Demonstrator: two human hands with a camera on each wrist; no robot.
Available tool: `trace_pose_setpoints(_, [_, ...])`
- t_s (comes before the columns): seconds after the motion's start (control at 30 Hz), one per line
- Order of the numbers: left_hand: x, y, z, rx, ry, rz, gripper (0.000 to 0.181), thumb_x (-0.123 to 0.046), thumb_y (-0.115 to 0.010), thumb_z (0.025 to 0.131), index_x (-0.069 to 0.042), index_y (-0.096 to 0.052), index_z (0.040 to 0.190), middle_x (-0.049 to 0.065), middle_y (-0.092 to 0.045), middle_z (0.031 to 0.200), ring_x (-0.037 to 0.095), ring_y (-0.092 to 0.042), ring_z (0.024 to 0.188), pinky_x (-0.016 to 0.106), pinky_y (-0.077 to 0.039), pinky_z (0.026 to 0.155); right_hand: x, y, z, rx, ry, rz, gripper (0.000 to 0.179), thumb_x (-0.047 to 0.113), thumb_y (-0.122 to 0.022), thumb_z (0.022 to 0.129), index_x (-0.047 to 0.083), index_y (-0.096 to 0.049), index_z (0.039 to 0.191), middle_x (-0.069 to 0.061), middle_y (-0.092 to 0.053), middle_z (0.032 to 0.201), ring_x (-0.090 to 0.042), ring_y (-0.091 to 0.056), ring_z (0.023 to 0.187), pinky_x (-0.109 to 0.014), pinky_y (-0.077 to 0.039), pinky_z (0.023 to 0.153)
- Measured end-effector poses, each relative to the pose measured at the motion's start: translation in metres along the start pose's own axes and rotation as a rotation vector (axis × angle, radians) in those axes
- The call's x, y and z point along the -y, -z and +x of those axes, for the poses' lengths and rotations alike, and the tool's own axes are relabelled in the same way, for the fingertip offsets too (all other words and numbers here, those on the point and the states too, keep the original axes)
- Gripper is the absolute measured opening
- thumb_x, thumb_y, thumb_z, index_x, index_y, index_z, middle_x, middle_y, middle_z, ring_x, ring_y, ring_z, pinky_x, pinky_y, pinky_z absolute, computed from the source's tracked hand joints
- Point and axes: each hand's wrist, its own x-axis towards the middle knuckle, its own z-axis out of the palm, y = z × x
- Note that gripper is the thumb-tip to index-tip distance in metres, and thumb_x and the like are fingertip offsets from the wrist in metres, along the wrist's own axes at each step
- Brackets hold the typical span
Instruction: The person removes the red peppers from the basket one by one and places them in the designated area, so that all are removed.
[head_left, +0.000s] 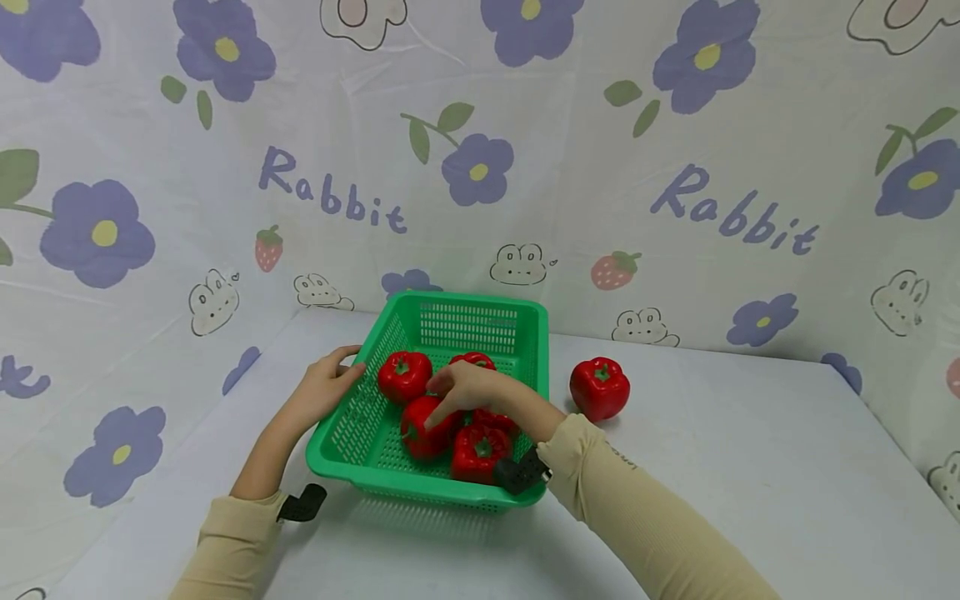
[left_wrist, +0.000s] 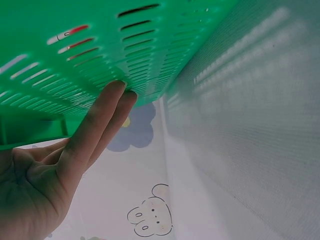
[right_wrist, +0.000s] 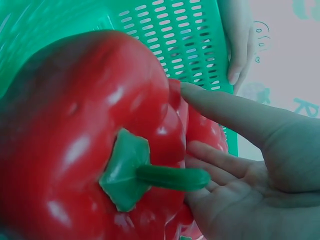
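A green plastic basket (head_left: 442, 492) stands on the table with several red bell peppers inside. My left hand (head_left: 327, 385) holds its left rim, the thumb over the top edge. In the left wrist view, two straight fingers (left_wrist: 95, 127) lie against the slotted outer wall. My right hand (head_left: 476, 390) reaches over the right side and grips the middle bell pepper (head_left: 426, 429), thumb and fingers spread across it. Beside that one sit another bell pepper (head_left: 405, 377) and a nearer bell pepper (head_left: 480, 454), whose green stem (right_wrist: 172, 177) fills much of the right wrist view.
Outside the basket, one red bell pepper (head_left: 600, 388) rests on the white table (head_left: 750, 458) to the right. Behind the table hangs a white cloth (head_left: 570, 183) with purple flowers, rabbits and lettering. A black wrist device (head_left: 302, 503) is strapped to each sleeve end.
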Motion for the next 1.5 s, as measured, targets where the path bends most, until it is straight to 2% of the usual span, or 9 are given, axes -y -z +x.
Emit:
trace_pose_setpoints(0.2, [-0.0006, 0.0007, -0.0002, -0.003, -0.001, -0.002, 0.052, -0.025, -0.044, 0.105, 0.001, -0.034, 0.148, 0.032, -0.065, 0.118, 0.029, -0.072, 0.090, 0.034, -0.059, 0.070, -0.0004, 0.0000, 0.0002, 0.032, -0.002, -0.023, 0.057, 0.014, -0.078, 0.081, 0.006, -0.058, 0.134, -0.009, -0.057, 0.139, -0.027, -0.049, 0.131, -0.042, -0.047, 0.105])
trace_pose_setpoints(0.47, [-0.0014, -0.0001, -0.0003, -0.005, -0.001, 0.003, 0.052, -0.024, -0.044, 0.104, 0.003, -0.034, 0.148, 0.033, -0.064, 0.119, 0.032, -0.072, 0.091, 0.035, -0.060, 0.071, 0.0007, 0.0010, -0.0020, 0.072, 0.006, -0.083, 0.058, 0.012, -0.079, 0.081, 0.007, -0.058, 0.134, -0.009, -0.056, 0.141, -0.026, -0.049, 0.132, -0.041, -0.046, 0.106])
trace_pose_setpoints(0.67, [-0.0001, -0.0006, 0.0004, -0.005, -0.005, 0.002, 0.052, -0.024, -0.043, 0.104, 0.003, -0.033, 0.148, 0.033, -0.064, 0.118, 0.031, -0.072, 0.090, 0.035, -0.059, 0.069, 0.0020, 0.0000, -0.0026, 0.068, 0.012, -0.102, 0.060, 0.009, -0.080, 0.079, 0.006, -0.056, 0.134, -0.009, -0.055, 0.143, -0.025, -0.048, 0.135, -0.041, -0.043, 0.109])
trace_pose_setpoints(0.9, [0.0000, -0.0006, 0.0002, -0.005, -0.002, -0.008, 0.052, -0.024, -0.044, 0.104, 0.003, -0.034, 0.148, 0.033, -0.064, 0.118, 0.031, -0.073, 0.089, 0.034, -0.060, 0.069, 0.0013, -0.0006, 0.0001, 0.069, 0.032, -0.142, 0.060, 0.005, -0.080, 0.078, 0.005, -0.057, 0.133, -0.010, -0.054, 0.143, -0.025, -0.047, 0.135, -0.039, -0.044, 0.108])
trace_pose_setpoints(1.07, [-0.0016, 0.0000, -0.0003, -0.007, -0.004, 0.009, 0.052, -0.025, -0.044, 0.105, 0.002, -0.034, 0.148, 0.032, -0.065, 0.119, 0.032, -0.072, 0.093, 0.036, -0.059, 0.074, 0.0014, -0.0007, 0.0000, 0.079, 0.043, -0.139, 0.063, 0.001, -0.079, 0.078, 0.003, -0.054, 0.137, -0.011, -0.052, 0.146, -0.026, -0.046, 0.138, -0.039, -0.043, 0.110])
trace_pose_setpoints(1.33, [-0.0035, 0.0003, -0.0016, -0.008, -0.005, 0.023, 0.053, -0.026, -0.044, 0.105, 0.002, -0.034, 0.148, 0.031, -0.065, 0.118, 0.032, -0.071, 0.094, 0.037, -0.058, 0.077, 0.0019, -0.0014, -0.0023, 0.059, 0.039, -0.199, 0.059, 0.007, -0.081, 0.078, 0.009, -0.060, 0.133, -0.007, -0.057, 0.141, -0.023, -0.051, 0.130, -0.037, -0.049, 0.102])
trace_pose_setpoints(1.5, [-0.0025, -0.0003, -0.0018, -0.010, -0.002, 0.020, 0.053, -0.026, -0.044, 0.105, 0.002, -0.034, 0.148, 0.031, -0.065, 0.119, 0.032, -0.071, 0.093, 0.036, -0.058, 0.075, 0.0016, -0.0026, -0.0015, 0.069, 0.044, -0.195, 0.064, 0.005, -0.082, 0.077, 0.008, -0.057, 0.136, -0.008, -0.056, 0.142, -0.024, -0.049, 0.134, -0.038, -0.046, 0.106])
